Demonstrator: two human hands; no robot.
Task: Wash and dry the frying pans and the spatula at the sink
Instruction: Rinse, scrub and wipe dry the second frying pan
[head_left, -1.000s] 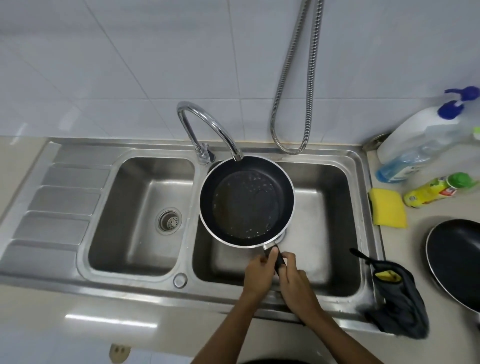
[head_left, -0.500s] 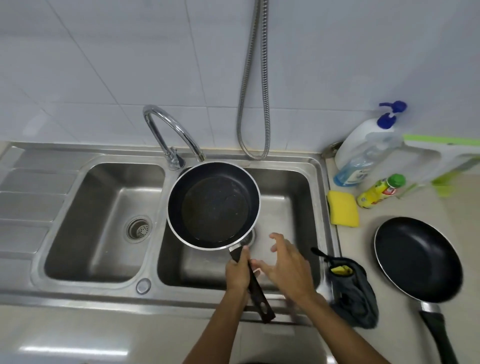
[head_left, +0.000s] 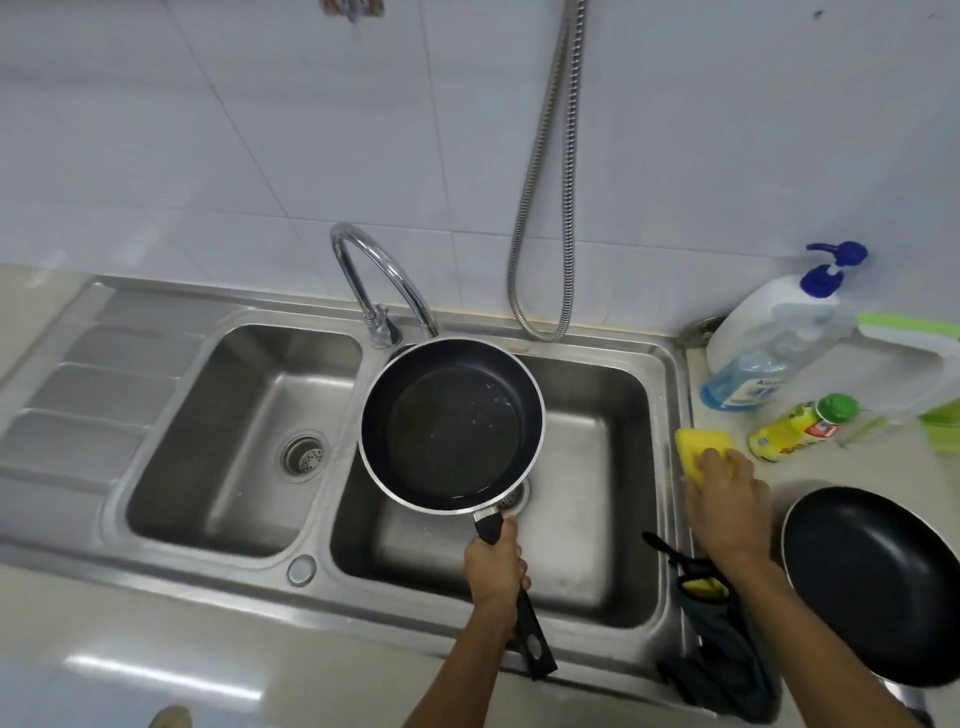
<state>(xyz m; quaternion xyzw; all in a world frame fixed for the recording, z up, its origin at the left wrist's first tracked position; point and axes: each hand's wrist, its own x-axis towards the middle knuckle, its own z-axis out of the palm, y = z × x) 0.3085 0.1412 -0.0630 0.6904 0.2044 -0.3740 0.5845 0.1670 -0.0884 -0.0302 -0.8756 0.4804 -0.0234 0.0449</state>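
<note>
A black frying pan (head_left: 452, 426) with a silver rim hangs over the right basin (head_left: 613, 415), under the curved tap (head_left: 384, 280). A little water and white specks lie in it. My left hand (head_left: 496, 566) is shut on its black handle. My right hand (head_left: 724, 499) rests on the yellow sponge (head_left: 698, 447) on the counter just right of the sink, fingers curled over it. A second black frying pan (head_left: 872, 582) lies on the counter at the right. No spatula shows.
The left basin (head_left: 234, 431) with its drain and the ribbed draining board (head_left: 88, 395) lie to the left. A dark cloth (head_left: 722, 654) hangs over the sink's right edge. A pump bottle (head_left: 769, 343), a small yellow bottle (head_left: 800, 426) and a metal hose (head_left: 545, 208) stand behind.
My right hand left the pan handle and moved right onto the yellow sponge. My left hand stays on the handle, holding the pan alone. The view shifted right.
</note>
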